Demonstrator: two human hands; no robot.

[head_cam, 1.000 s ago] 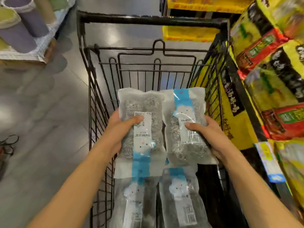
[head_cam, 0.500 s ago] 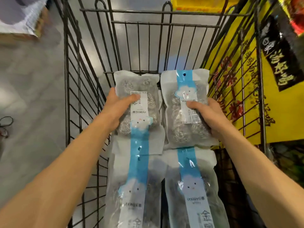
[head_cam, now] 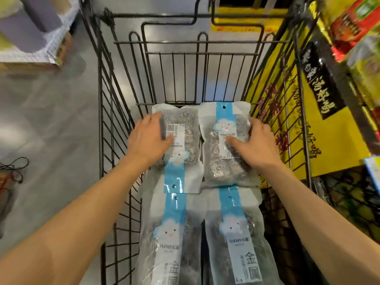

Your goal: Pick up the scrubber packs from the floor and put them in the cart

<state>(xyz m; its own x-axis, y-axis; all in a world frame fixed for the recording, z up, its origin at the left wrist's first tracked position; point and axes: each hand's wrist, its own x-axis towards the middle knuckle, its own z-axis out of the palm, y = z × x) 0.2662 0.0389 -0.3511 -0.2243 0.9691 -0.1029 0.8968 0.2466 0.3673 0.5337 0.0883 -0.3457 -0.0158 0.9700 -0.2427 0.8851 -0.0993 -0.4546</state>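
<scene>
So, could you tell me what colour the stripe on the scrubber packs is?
Light blue stripe, clearest in the head view.

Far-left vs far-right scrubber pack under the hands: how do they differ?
The far-left pack has its hang hole toward the person; the far-right pack has its hole toward the cart's far end. The left pack's near edge overlaps the pack below. Both hold steel scrubbers, under a hand.

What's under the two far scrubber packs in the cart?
The far-left pack overlaps the near-left pack, and the far-right pack overlaps the near-right pack. Beneath their far ends, the cart floor is covered, so nothing can be told.
</scene>
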